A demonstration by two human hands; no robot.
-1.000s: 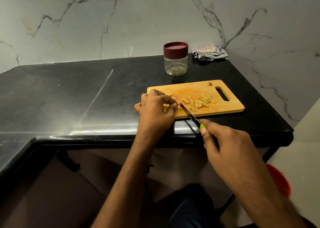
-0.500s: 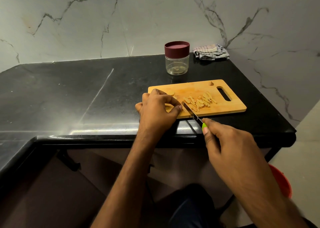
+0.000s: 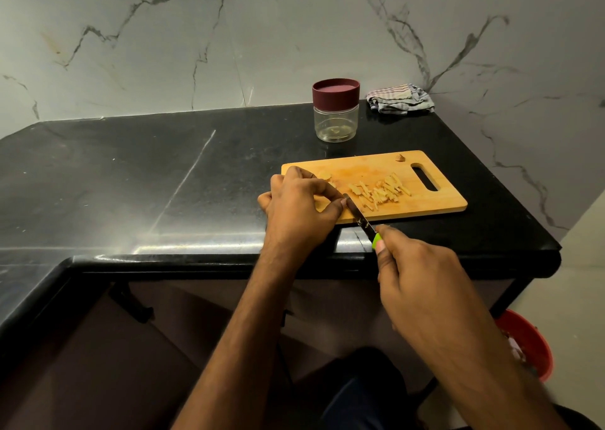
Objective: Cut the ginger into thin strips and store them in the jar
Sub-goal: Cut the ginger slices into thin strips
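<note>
A cutting board (image 3: 432, 200) is laid on the tabletop (image 3: 131, 181) near its front edge, toward the right. Ginger strips (image 3: 379, 190) are scattered on the board's middle. Behind the board, a jar (image 3: 336, 115) is set upright, and a cloth (image 3: 400, 99) is placed to its right against the wall. A bucket (image 3: 530, 347) is seen on the floor, below the tabletop's right end.

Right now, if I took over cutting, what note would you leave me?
Left hand pins a ginger piece on the cutting board. Right hand grips the knife, blade beside the left fingertips. Done: cut strips piled mid-board. Left: finish slicing the held piece and the slice beyond the hand, open the lidded jar behind the board, load strips.
</note>
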